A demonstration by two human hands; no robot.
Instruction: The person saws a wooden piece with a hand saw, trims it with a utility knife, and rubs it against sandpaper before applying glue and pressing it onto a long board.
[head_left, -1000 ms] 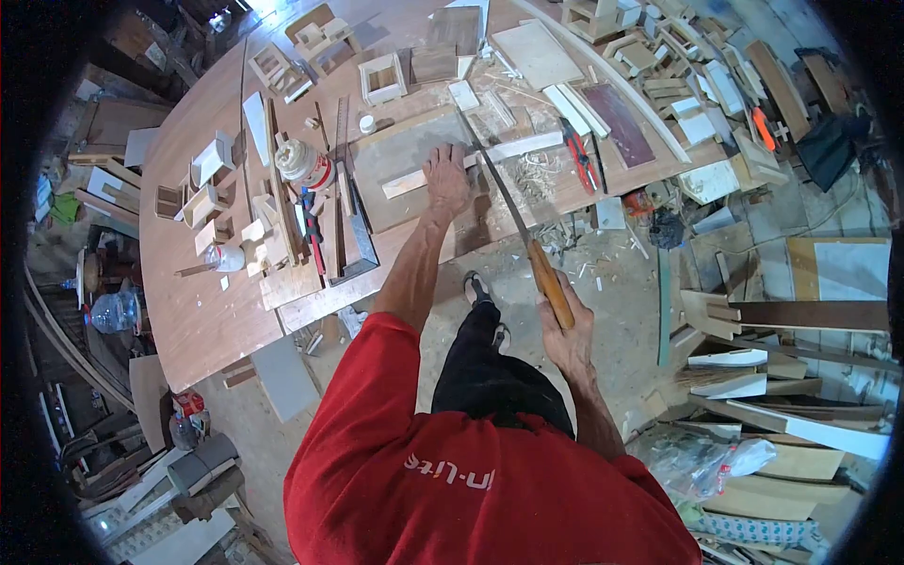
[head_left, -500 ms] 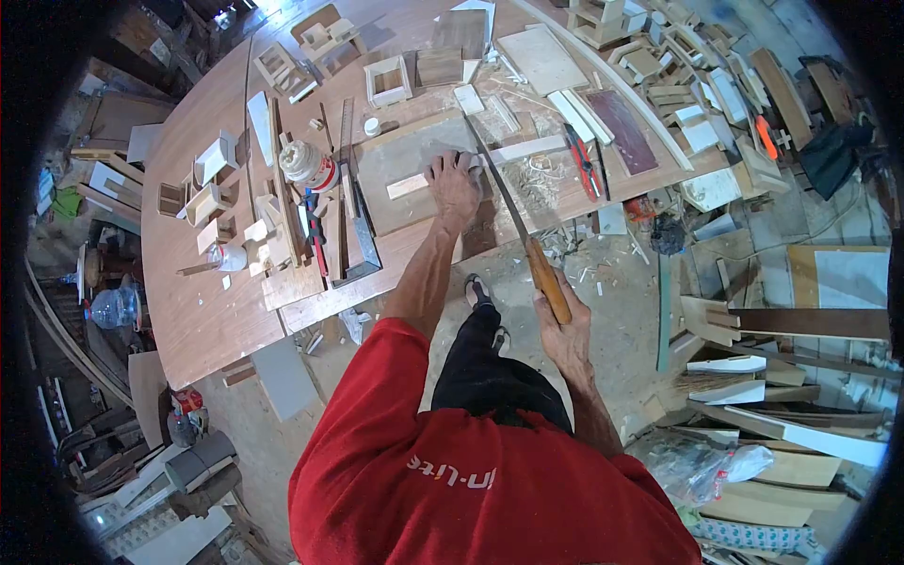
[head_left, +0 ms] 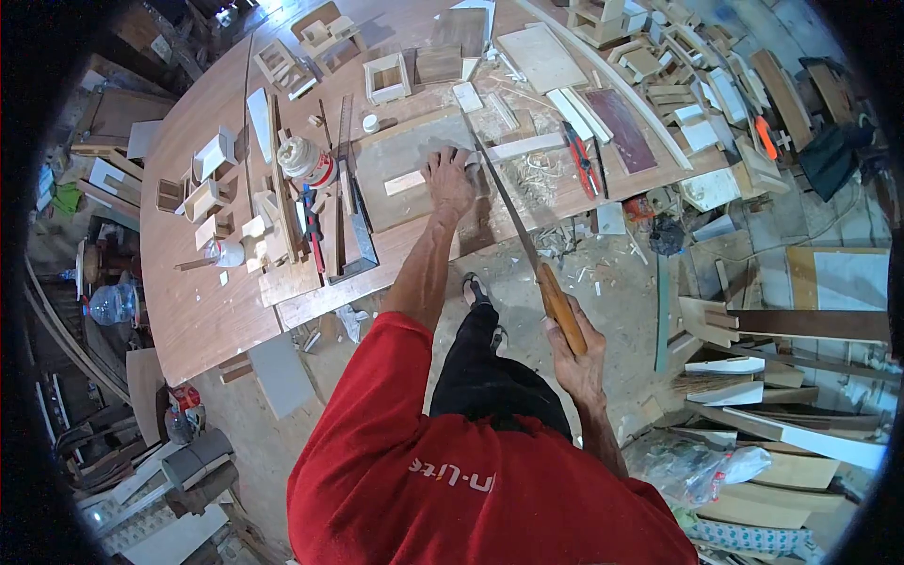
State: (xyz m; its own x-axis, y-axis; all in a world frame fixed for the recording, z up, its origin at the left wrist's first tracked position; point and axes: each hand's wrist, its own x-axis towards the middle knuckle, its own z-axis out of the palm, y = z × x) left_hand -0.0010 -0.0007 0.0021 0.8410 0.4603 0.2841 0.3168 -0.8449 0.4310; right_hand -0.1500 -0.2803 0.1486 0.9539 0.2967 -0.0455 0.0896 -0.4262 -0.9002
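My right hand [head_left: 576, 353] is wrapped round the wooden handle of a handsaw [head_left: 562, 309]. Its long thin blade slants up and away over the table edge and crosses a pale wooden strip [head_left: 527, 147]. Just left of the blade, my left hand [head_left: 449, 179] presses down on that strip, fingers curled over it against a flat grey board [head_left: 395, 151]. The strip shows on both sides of my left hand, a short end to the left and a longer piece beyond the blade. Sawdust lies around the cut.
On the table stand a glue jar [head_left: 306, 162], a metal square [head_left: 356, 254], red-handled pliers [head_left: 580, 155] and a small wooden frame [head_left: 387, 78]. Wood offcuts [head_left: 659, 80] are heaped at the far right. Boards [head_left: 782, 428] are stacked on the floor at right.
My right hand has drawn the saw back toward my body and slightly right. My left hand stays on the strip in nearly the same place.
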